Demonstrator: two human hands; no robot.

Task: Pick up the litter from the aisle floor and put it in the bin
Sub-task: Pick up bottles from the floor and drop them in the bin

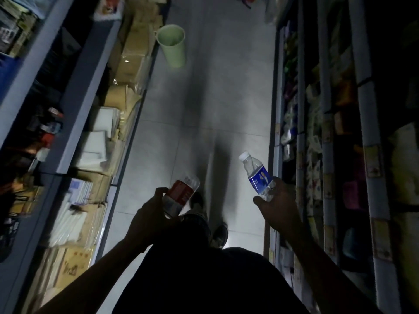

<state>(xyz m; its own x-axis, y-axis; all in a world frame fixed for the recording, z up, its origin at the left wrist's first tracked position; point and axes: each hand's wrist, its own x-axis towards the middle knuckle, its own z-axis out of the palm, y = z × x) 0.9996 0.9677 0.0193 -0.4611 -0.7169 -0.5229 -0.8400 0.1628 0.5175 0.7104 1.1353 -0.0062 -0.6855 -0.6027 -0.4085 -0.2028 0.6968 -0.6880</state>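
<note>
the left hand [149,209] grips a bottle with a red label [180,196], fingers [159,191] curled round its lower body. the bottle tilts toward 1 o'clock, away from the body. the right hand [277,205] grips a clear bottle with a blue label [257,175] near its base, fingers wrapped round it. the white cap [244,155] points toward 11 o'clock. both bottles are held clear of the floor and apart from each other. judgement: one bottle per hand lets both pieces of litter go to the bin in a single trip, and the forward tilt suits tipping them in.

the bin [171,44] is a pale green pail. it stands on the floor at 12 o'clock, well ahead of both hands, just beside the cardboard boxes [133,57] at its 9 o'clock. its mouth is open, and the visible part of its inside shows nothing. judgement: the pick-up step is done for these two bottles; the carry and drop are not yet done.

the floor [204,123] is pale grey tile, dimly lit, with a long shadow down the middle. the person's shoes [218,233] stand at 6 o'clock. shelving [74,91] at 9 o'clock holds boxes and white stacks. shelving at 3 o'clock [328,132] holds small packed goods, mostly in darkness. small items [244,0] lie at the far end of the aisle; they are too blurred to identify.
</note>
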